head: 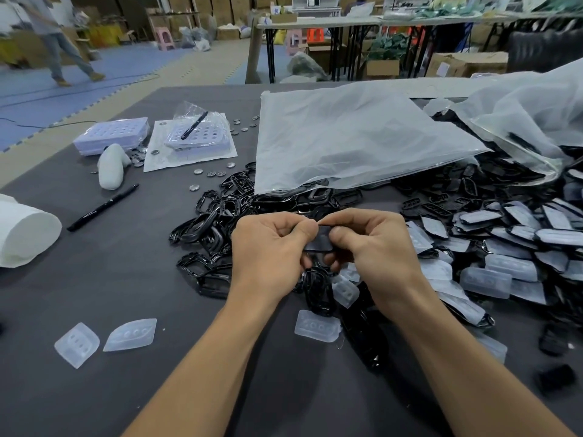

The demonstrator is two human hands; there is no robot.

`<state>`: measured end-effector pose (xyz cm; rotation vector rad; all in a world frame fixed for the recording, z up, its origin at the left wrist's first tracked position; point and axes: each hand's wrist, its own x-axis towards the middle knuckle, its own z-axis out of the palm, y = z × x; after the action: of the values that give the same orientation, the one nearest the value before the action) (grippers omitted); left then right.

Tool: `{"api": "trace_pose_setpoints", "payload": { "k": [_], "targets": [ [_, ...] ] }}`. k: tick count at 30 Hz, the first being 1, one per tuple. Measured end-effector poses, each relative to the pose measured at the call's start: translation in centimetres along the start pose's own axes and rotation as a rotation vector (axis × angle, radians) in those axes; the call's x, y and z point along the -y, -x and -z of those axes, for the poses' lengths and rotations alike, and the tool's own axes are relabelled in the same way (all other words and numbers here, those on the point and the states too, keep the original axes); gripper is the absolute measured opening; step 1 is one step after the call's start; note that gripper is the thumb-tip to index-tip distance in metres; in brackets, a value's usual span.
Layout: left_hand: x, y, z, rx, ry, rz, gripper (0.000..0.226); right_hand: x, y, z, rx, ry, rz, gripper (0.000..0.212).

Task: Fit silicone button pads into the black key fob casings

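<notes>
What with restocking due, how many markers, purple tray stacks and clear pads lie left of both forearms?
Black markers: 2
Purple tray stacks: 2
Clear silicone pads: 2
Total: 6

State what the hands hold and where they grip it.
Both pinch one black casing: left hand at its left edge, right hand at its right edge.

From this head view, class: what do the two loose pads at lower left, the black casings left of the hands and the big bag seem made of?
Pads: probably soft silicone, frosted, translucent; the dark table shows through.
Casings: likely hard plastic, glossy black; sharp highlights on edges.
Bag: thin plastic film, milky, with creases.
</notes>
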<state>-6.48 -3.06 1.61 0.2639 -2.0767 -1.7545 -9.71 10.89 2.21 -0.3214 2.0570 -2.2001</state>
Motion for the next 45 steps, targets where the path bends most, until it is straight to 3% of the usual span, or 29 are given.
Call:
{"api": "trace_pose_setpoints", "payload": {
  "k": [6, 11, 17, 20, 22, 26, 31, 37, 42, 45],
  "targets": [
    [0.0, 0.2, 0.1, -0.02, -0.008, -0.051, 0.028, 0.0, 0.5, -0.2, 0.037, 0.061, 0.096, 0.019],
    [0.4, -0.3, 0.2, 0.076, 0.005, 0.033, 0.024, -0.3, -0.2, 0.3, -0.026, 0.007, 0.016, 0.031],
    [0.5, -0.3, 0.4, 0.114, 0.108, 0.123, 0.015, -0.1, -0.5, 1.0, -0.069, 0.04, -0.042, 0.028],
    [0.3, -0.3, 0.1, 0.083, 0.146, 0.143, 0.021, 0.4, 0.1, 1.4, -0.094, 0.428, 0.172, 0.028],
    [0.1, -0.2, -0.2, 0.081, 0.162, 0.17, 0.022, 1.0, 0.6, 1.5, -0.044, 0.737, 0.334, 0.043],
    [-0.3, 0.6, -1.1, 0.125, 0.132, 0.174, 0.019, 2.4, 1.4, 1.9, 0.001, 0.884, 0.325, 0.044],
    [-0.7, 2.5, -2.7, 0.066, -0.313, -0.131, 0.01, 4.1, 2.0, 7.9, -0.04, 0.912, 0.132, 0.038],
    [-1.7, 3.2, -7.3, 0.175, -0.638, -0.35, 0.039, 7.4, 1.7, 18.0, -0.18, 1.191, -0.124, 0.034],
    [-1.9, 1.7, -12.2, 0.361, -0.765, -0.357, 0.037, 7.2, 1.6, 20.2, -0.211, 1.226, -0.18, 0.042],
    [-1.2, 1.1, -12.8, 0.362, -0.826, -0.345, 0.036, 6.3, 1.3, 19.3, -0.242, 1.141, -0.127, 0.04]
  ]
}}
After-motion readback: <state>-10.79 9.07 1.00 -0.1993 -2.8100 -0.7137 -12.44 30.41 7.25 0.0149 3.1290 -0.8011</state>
